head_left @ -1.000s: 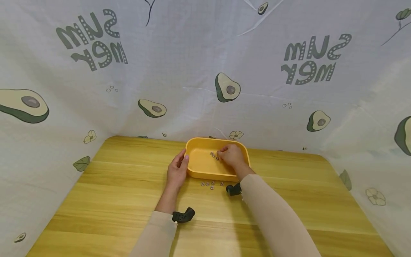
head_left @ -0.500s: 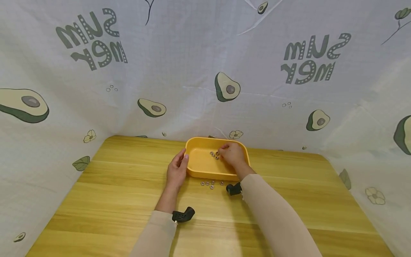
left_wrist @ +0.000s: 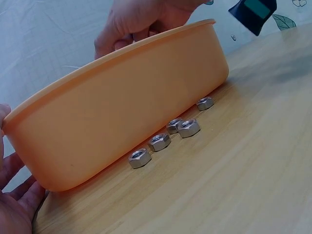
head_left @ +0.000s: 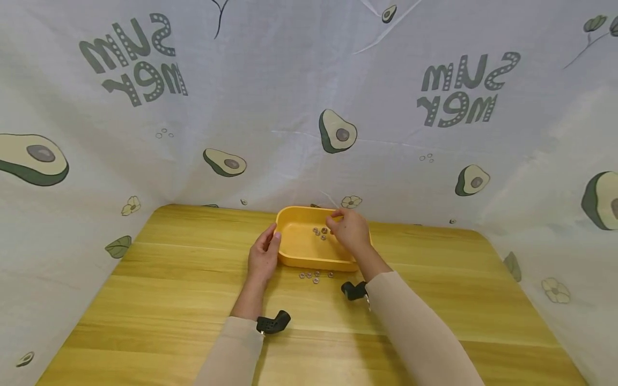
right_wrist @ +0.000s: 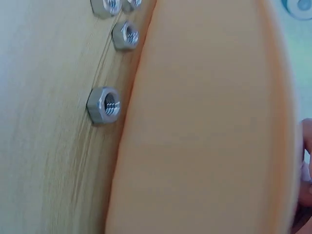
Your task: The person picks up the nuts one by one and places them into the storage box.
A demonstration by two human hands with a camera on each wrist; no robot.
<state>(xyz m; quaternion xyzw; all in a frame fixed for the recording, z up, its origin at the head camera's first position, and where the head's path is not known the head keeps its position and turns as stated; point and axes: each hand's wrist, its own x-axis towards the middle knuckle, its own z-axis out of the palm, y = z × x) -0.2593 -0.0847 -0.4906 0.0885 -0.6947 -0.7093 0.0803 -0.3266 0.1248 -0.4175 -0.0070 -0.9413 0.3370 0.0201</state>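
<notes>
A yellow rectangular tray (head_left: 316,264) stands on the wooden table, with several metal hex nuts (head_left: 323,237) on its floor. My left hand (head_left: 263,260) rests against the tray's left end; its thumb (left_wrist: 4,113) touches the rim and its fingers (left_wrist: 29,195) lie low along the outer wall. Above the tray's right half is my right hand (head_left: 351,230), fingers loosely bent, with no nut seen between them. The near wall hides most of that hand in the right wrist view. Just in front of the tray, several more hex nuts (left_wrist: 188,127) lie on the table.
The wooden table (head_left: 183,300) extends to both sides and toward the person. A pale cloth (head_left: 270,96) with avocado prints hangs behind the tray and at both sides. Black wrist cameras (head_left: 273,323) sit on both wrists.
My right hand has let go of a hex nut inside the tray, beside the others there, and has risen toward the rim. The left hand stays at the tray's end.
</notes>
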